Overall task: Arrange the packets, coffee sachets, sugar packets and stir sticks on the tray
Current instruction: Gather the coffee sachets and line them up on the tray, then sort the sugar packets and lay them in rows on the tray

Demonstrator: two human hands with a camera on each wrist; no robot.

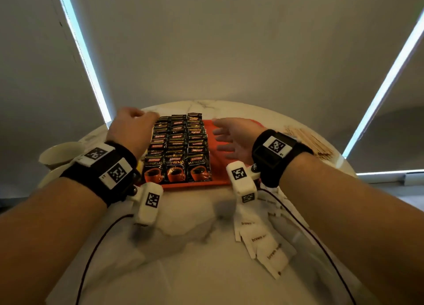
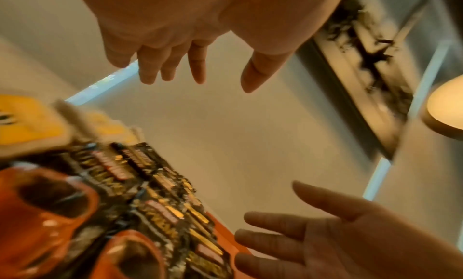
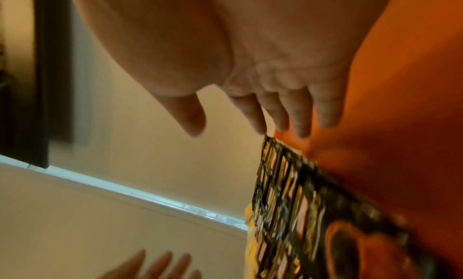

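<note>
An orange tray (image 1: 218, 164) sits mid-table with black coffee sachets (image 1: 177, 148) laid on it in three overlapping rows. My left hand (image 1: 135, 125) hovers at the rows' left edge, fingers relaxed and empty, as the left wrist view (image 2: 195, 73) shows. My right hand (image 1: 229, 139) hovers over the tray's bare right part, fingers spread and empty (image 3: 275, 121). White brown-sugar packets (image 1: 261, 240) lie on the table near me at the right. Wooden stir sticks (image 1: 307, 141) are piled on the table right of the tray. Yellow packets (image 2: 30, 121) lie left of the sachets.
A cream cup (image 1: 62, 155) stands on a saucer at the table's left edge. The round marble table (image 1: 183, 247) ends close behind the tray. Thin cables (image 1: 96, 242) trail from both wrist cameras across the near tabletop.
</note>
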